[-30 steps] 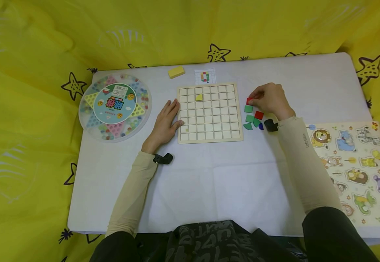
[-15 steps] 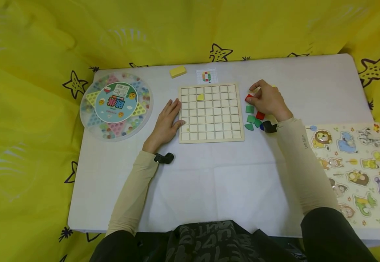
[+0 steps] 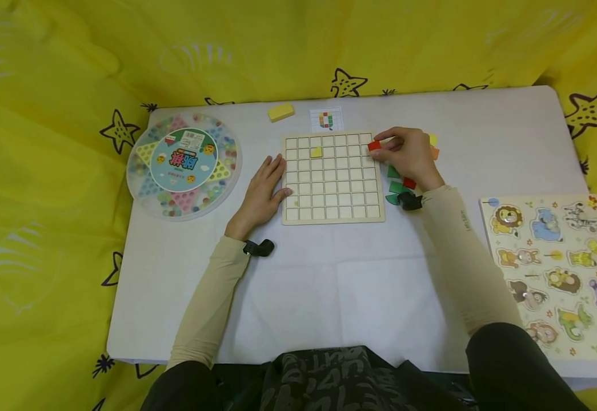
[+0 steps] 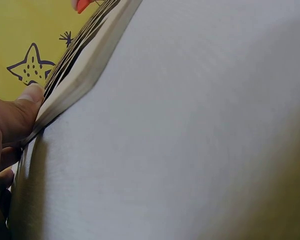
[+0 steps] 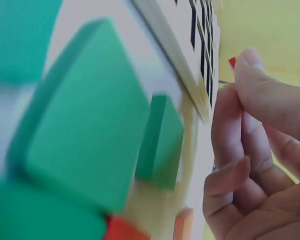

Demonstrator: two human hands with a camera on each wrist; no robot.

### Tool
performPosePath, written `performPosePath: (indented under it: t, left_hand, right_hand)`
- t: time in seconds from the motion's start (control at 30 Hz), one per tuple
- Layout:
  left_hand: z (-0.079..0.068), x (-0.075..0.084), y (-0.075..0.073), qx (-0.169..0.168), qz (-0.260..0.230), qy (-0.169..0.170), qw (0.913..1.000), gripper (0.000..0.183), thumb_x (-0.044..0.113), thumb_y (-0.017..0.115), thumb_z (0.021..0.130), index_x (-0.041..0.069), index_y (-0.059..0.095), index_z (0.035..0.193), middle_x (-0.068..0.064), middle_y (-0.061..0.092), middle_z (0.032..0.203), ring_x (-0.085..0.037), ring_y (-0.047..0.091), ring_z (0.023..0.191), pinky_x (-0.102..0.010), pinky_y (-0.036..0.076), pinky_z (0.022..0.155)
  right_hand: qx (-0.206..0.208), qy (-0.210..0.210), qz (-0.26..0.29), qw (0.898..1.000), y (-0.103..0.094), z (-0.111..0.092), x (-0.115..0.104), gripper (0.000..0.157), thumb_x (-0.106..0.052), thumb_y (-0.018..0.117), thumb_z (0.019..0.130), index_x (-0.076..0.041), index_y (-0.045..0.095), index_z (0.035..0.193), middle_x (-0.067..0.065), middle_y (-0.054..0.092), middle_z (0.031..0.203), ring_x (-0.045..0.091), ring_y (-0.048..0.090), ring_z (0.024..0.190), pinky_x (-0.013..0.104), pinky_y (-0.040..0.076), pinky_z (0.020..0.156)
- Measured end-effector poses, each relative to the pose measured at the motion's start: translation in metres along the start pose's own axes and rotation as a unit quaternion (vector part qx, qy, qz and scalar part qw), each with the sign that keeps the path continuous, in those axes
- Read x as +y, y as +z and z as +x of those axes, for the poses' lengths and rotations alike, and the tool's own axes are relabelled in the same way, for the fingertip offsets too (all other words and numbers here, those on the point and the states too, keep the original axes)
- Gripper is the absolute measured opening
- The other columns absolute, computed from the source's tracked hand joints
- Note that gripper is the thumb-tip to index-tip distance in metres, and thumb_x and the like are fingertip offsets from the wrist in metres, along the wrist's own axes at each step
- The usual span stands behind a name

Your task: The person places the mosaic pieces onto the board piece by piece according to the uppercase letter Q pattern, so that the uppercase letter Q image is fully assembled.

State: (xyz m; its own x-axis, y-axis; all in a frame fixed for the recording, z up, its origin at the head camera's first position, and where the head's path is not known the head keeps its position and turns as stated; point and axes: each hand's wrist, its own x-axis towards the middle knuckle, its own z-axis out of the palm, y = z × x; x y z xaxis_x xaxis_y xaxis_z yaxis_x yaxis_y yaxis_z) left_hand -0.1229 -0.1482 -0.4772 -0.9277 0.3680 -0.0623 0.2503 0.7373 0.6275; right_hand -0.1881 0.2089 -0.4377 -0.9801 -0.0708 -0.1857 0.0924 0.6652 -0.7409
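My right hand (image 3: pixel 412 155) pinches a small red square block (image 3: pixel 374 146) between thumb and fingertips, over the top right corner of the wooden grid board (image 3: pixel 332 220). In the right wrist view only a sliver of the red block (image 5: pixel 232 62) shows past the thumb. My left hand (image 3: pixel 260 194) rests along the board's left edge, fingers straight and thumb on the rim; the left wrist view shows the thumb (image 4: pixel 26 107) against that edge. One yellow piece (image 3: pixel 316 152) sits in a cell near the board's top.
Green pieces (image 3: pixel 395 187) and a red square (image 3: pixel 409 182) lie right of the board. Yellow and orange pieces (image 3: pixel 435 153) show behind the right hand. A pattern card (image 3: pixel 335 112) and yellow block (image 3: pixel 281 112) lie above; a round game box (image 3: pixel 182 197) left, an animal puzzle (image 3: pixel 540 220) right.
My right hand has lifted the red block from beside the board and carried it left over the top right corner. The left hand stays in place.
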Motion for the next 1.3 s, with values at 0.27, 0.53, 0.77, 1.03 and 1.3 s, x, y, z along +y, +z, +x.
performPosePath:
  t: [0.27, 0.53, 0.77, 1.03, 1.3]
  left_hand:
    - [0.001, 0.0, 0.001, 0.0, -0.001, 0.004, 1.0, 0.074, 0.025, 0.063, 0.107, 0.0, 0.027, 0.166, -0.014, 0.021, 0.177, -0.033, 0.007, 0.166, -0.047, 0.007, 0.134]
    - [-0.001, 0.001, 0.0, -0.001, -0.004, 0.0, 1.0, 0.074, 0.025, 0.063, 0.107, 0.0, 0.027, 0.166, -0.014, 0.021, 0.177, -0.033, 0.007, 0.166, -0.048, 0.007, 0.134]
    - [-0.001, -0.001, 0.001, -0.002, -0.003, -0.004, 1.0, 0.075, 0.026, 0.063, 0.107, 0.002, 0.027, 0.167, -0.014, 0.017, 0.178, -0.033, 0.006, 0.166, -0.052, 0.008, 0.133]
    - [-0.001, 0.001, 0.003, 0.03, -0.004, -0.008, 0.9995, 0.072, 0.026, 0.067, 0.104, 0.005, 0.035, 0.165, -0.026, 0.022, 0.169, -0.043, 0.015, 0.156, -0.054, 0.015, 0.128]
    - [-0.001, 0.003, 0.003, 0.053, 0.003, -0.016, 0.9984, 0.07, 0.028, 0.069, 0.103, 0.008, 0.04, 0.163, -0.025, 0.042, 0.13, -0.039, 0.029, 0.119, -0.053, 0.024, 0.106]
  right_hand:
    - [-0.004, -0.014, 0.032, 0.999, 0.014, 0.007, -0.006, 0.042, -0.026, 0.083, 0.094, -0.009, 0.075, 0.131, 0.017, 0.078, 0.112, 0.014, 0.069, 0.089, 0.016, 0.051, 0.077]
    - [-0.01, -0.022, 0.058, 0.998, 0.027, 0.014, -0.012, 0.042, -0.029, 0.085, 0.091, -0.008, 0.077, 0.127, 0.014, 0.078, 0.111, 0.011, 0.068, 0.088, 0.016, 0.052, 0.08]
    - [-0.027, -0.034, 0.065, 0.997, 0.036, 0.019, -0.023, 0.04, -0.028, 0.086, 0.091, -0.007, 0.078, 0.125, 0.014, 0.076, 0.111, 0.017, 0.068, 0.093, 0.019, 0.053, 0.085]
    - [-0.044, -0.056, 0.072, 0.995, 0.044, 0.027, -0.029, 0.037, -0.023, 0.085, 0.092, -0.003, 0.077, 0.123, 0.014, 0.076, 0.111, 0.015, 0.069, 0.091, 0.017, 0.054, 0.084]
    - [-0.06, -0.056, 0.063, 0.995, 0.048, 0.031, -0.034, 0.037, -0.023, 0.087, 0.09, -0.006, 0.078, 0.122, 0.011, 0.075, 0.107, 0.017, 0.067, 0.091, 0.021, 0.052, 0.084]
